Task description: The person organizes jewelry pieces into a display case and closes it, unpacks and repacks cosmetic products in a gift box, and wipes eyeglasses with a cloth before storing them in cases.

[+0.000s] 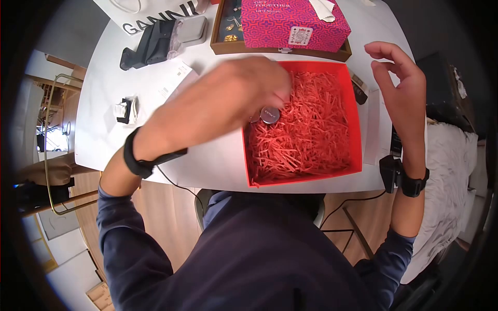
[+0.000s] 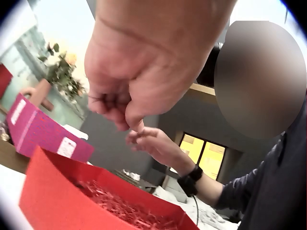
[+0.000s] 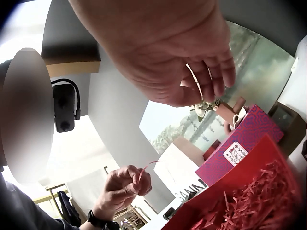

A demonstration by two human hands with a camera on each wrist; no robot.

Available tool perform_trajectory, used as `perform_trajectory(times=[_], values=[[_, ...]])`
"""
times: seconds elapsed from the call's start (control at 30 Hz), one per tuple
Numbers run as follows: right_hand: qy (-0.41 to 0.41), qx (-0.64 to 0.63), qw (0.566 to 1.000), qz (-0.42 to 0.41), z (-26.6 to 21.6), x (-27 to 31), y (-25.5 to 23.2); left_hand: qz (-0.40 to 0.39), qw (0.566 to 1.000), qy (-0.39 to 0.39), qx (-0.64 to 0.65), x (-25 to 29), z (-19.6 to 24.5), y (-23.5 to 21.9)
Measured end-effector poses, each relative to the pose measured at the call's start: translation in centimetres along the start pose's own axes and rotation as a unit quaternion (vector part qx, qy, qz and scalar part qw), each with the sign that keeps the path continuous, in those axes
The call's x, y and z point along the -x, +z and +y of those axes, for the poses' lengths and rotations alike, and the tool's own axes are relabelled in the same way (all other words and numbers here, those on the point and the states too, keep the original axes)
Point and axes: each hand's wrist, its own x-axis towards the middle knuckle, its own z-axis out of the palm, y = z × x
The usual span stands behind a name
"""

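A red open box (image 1: 354, 124) full of red shredded paper (image 1: 306, 135) stands at the table's front edge. My left hand (image 1: 249, 85) is over its left side, blurred in the head view. Thumb and finger of that hand pinch a thin red paper strip (image 3: 145, 169), seen in the right wrist view. Just below the hand, a small round silver disc with lettering (image 1: 270, 115) shows against the shreds. My right hand (image 1: 402, 80) is raised beyond the box's right side, fingers loosely bent and holding nothing.
Behind the box, a pink patterned box (image 1: 295, 26) sits on a wooden case (image 1: 228, 47) with jewellery. A dark pouch (image 1: 150, 44), a grey case (image 1: 192, 29) and a white GANNI bag (image 1: 148, 13) are at back left. Small packets (image 1: 126, 110) lie left.
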Motion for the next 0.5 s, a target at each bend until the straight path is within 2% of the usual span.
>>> perform_trajectory(times=[0.07, 0.13, 0.17, 0.23, 0.27, 0.33, 0.37, 0.4, 0.43, 0.5], values=[[-0.006, -0.006, 1.0, 0.003, -0.7, 0.2, 0.4, -0.028, 0.999, 0.03, 0.024, -0.6, -0.3, 2.6], [-0.01, 0.009, 1.0, -0.017, -1.4, 0.8, 0.4, -0.062, 0.997, 0.029, -0.025, -0.8, 0.0, 4.6], [-0.008, 0.011, 1.0, -0.016, -1.5, 1.2, 0.1, -0.062, 0.997, 0.03, -0.023, -0.8, -0.5, 4.4], [-0.02, 0.047, 0.998, -0.021, -1.8, 1.9, -0.4, -0.092, 0.984, 0.043, -0.148, -2.4, -0.8, 1.8], [-0.017, 0.047, 0.999, -0.021, -2.0, 2.3, -0.6, -0.075, 0.977, 0.044, -0.194, -2.6, -2.4, 1.2], [0.032, -0.001, 0.996, -0.087, -2.3, 2.8, -0.9, -0.094, 0.972, 0.053, -0.209, -2.1, -3.4, 1.0], [0.031, -0.001, 0.996, -0.085, -2.4, 3.0, -0.4, -0.112, 0.966, 0.063, -0.226, -2.0, -3.7, 1.0], [0.012, 0.005, 0.991, -0.134, -2.5, 3.4, 0.6, -0.164, 0.967, 0.021, -0.192, -1.6, -2.6, 1.4], [-0.006, 0.011, 0.983, -0.184, -2.5, 3.7, 1.7, -0.164, 0.967, 0.021, -0.192, -1.2, -2.6, 2.3], [-0.017, 0.024, 0.978, -0.208, -2.5, 4.3, 3.6, -0.181, 0.959, 0.06, -0.211, -0.4, -3.0, 4.3]])
